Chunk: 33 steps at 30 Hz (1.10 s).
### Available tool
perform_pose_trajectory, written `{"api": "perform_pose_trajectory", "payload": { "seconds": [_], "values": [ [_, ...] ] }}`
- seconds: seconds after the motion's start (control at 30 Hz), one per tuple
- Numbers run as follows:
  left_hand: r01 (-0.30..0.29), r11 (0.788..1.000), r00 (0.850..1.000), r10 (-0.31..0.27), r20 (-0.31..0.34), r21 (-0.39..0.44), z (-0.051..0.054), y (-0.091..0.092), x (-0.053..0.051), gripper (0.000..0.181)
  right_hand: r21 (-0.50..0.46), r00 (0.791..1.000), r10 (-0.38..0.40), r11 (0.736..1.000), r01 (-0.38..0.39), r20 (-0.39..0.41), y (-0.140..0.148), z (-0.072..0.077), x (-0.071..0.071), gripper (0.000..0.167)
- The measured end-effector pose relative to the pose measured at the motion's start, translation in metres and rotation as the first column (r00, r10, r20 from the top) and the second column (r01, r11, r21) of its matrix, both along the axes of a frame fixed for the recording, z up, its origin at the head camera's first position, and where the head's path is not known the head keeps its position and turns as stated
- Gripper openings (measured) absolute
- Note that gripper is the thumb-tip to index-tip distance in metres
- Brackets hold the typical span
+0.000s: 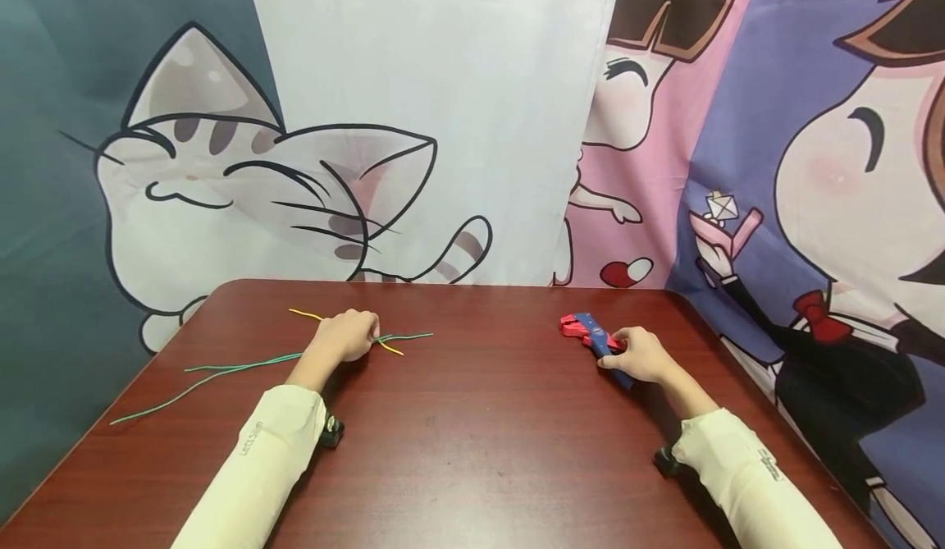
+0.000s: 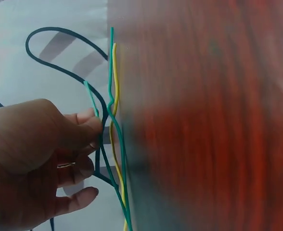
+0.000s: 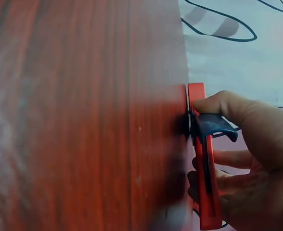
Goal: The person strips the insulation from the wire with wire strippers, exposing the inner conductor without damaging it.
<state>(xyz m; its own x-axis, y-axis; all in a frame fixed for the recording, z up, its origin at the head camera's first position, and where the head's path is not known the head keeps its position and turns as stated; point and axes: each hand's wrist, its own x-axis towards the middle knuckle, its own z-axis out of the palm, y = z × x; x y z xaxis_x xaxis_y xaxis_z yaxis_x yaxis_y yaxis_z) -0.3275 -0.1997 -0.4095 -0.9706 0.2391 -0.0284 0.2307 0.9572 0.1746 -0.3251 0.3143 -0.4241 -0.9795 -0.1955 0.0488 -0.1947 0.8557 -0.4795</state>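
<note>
At the left of the table my left hand (image 1: pixel 354 336) pinches a green wire (image 2: pixel 91 96) between thumb and forefinger. Other green wires (image 2: pixel 122 139) and a yellow wire (image 2: pixel 116 77) lie beside the fingertips; in the head view green lengths (image 1: pixel 251 364) trail leftward. My right hand (image 1: pixel 641 358), toward the right side, grips a red and blue hand tool that looks like a wire stripper (image 1: pixel 593 333). In the right wrist view the thumb presses the tool's red body (image 3: pixel 208 187), near a dark blue lever (image 3: pixel 213 124), with fingers behind it.
Both hands are over a reddish-brown wooden table (image 1: pixel 472 434). Behind it hangs a cartoon-printed cloth (image 1: pixel 443 57), close to the table's far edge. Each wrist carries a small black camera, seen at the left wrist (image 1: pixel 331 432) and right wrist (image 1: pixel 668 461).
</note>
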Motion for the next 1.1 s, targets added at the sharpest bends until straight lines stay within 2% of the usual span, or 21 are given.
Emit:
{"api": "perform_pose_trajectory", "payload": {
  "seconds": [0.13,0.27,0.43,0.53,0.7,0.8,0.93,1.0,1.1],
  "values": [
    [0.023,1.000,0.999,-0.023,-0.039,0.001,0.002,0.005,0.001,0.014,-0.016,1.000,-0.005,1.000,0.004,-0.024,-0.002,0.002,-0.001,0.055],
    [0.062,0.997,0.996,-0.064,-0.069,-0.037,0.003,0.009,0.004,0.009,-0.031,0.999,-0.022,0.999,0.021,-0.045,-0.004,0.003,0.001,0.052],
    [0.083,0.995,0.993,-0.087,-0.078,-0.048,0.001,0.012,0.005,0.009,-0.070,0.999,-0.043,0.997,0.041,-0.027,-0.005,0.001,0.005,0.051],
    [0.086,0.996,0.992,-0.087,-0.092,-0.018,0.001,0.012,0.005,0.011,-0.130,0.998,-0.058,0.990,0.055,-0.016,-0.007,-0.001,0.007,0.047],
    [0.095,0.995,0.985,-0.094,-0.141,0.000,0.006,0.009,0.007,0.008,-0.262,0.999,-0.038,0.964,0.038,0.004,-0.016,0.001,0.010,0.041],
    [0.130,0.991,0.972,-0.121,-0.202,0.031,0.011,0.010,0.010,0.006,-0.312,1.000,-0.016,0.950,0.015,-0.001,-0.023,0.004,0.012,0.040],
    [0.208,0.975,0.932,-0.175,-0.317,0.073,0.017,0.014,0.012,0.009,-0.360,1.000,-0.001,0.933,-0.003,-0.012,-0.031,0.008,0.018,0.041],
    [0.228,0.970,0.916,-0.184,-0.356,0.085,0.021,0.017,0.014,0.011,-0.380,1.000,0.000,0.925,-0.004,-0.009,-0.034,0.010,0.022,0.042],
    [0.246,0.964,0.905,-0.193,-0.378,0.097,0.027,0.025,0.017,0.013,-0.397,1.000,-0.007,0.918,0.005,-0.004,-0.038,0.013,0.027,0.043]
  ]
}}
